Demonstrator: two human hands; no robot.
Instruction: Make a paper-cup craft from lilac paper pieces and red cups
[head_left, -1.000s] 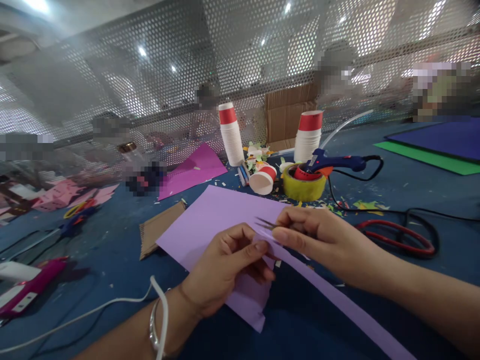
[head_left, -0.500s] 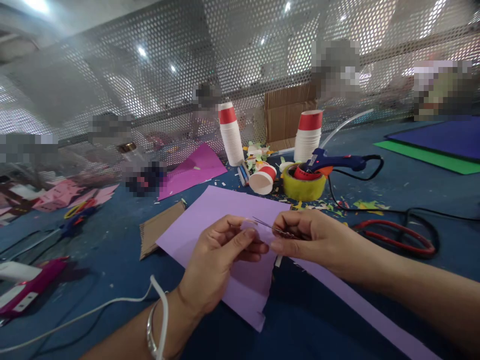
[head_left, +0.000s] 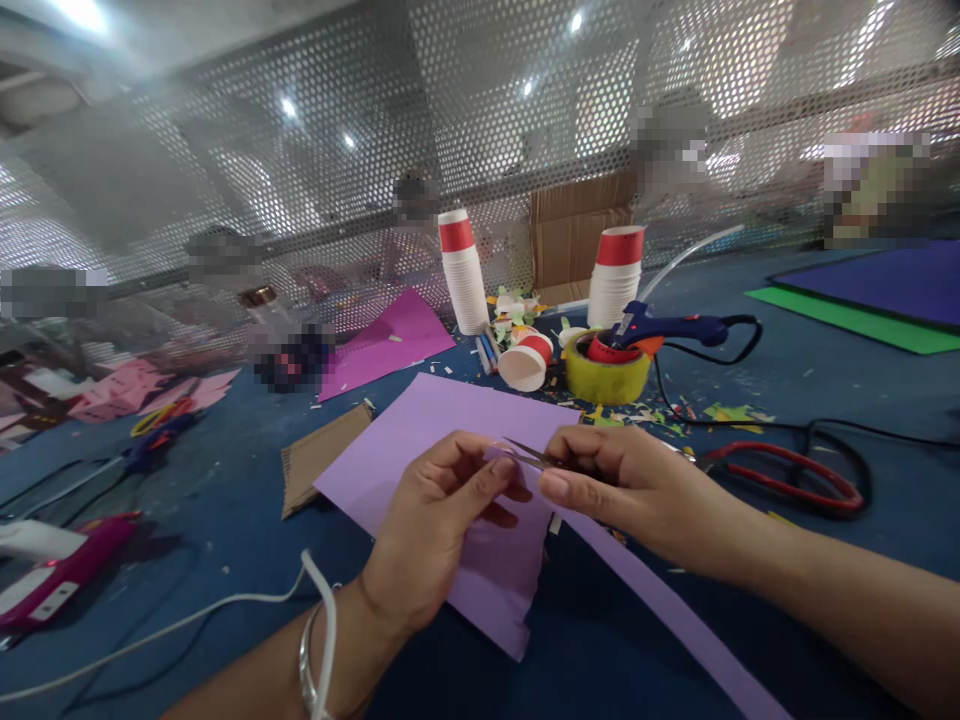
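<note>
My left hand (head_left: 442, 520) pinches a small purple paper piece (head_left: 501, 446) between thumb and forefinger, mostly hidden by the fingers. My right hand (head_left: 611, 475) is closed around scissors (head_left: 525, 455); their thin pointed blades reach left to that paper, slightly apart, while the handles are hidden in the palm. Under both hands lies a purple paper sheet (head_left: 420, 430) with a ragged right edge. A long purple paper strip (head_left: 660, 600) runs from below my right hand toward the bottom edge; whether it joins the pinched piece I cannot tell.
Stacked paper cups (head_left: 465, 290), a tipped cup (head_left: 525, 365) and a tape roll (head_left: 607, 375) bearing a blue glue gun (head_left: 671, 327) stand behind. Red-handled pliers (head_left: 795, 480) lie right. Cardboard (head_left: 322, 455), a magenta tool (head_left: 67, 575) and a white cord (head_left: 225, 605) lie left.
The scissors' blades have turned and now show further apart near the pinched paper. The purple strip's lower end has swung left. My left hand stays almost in place.
</note>
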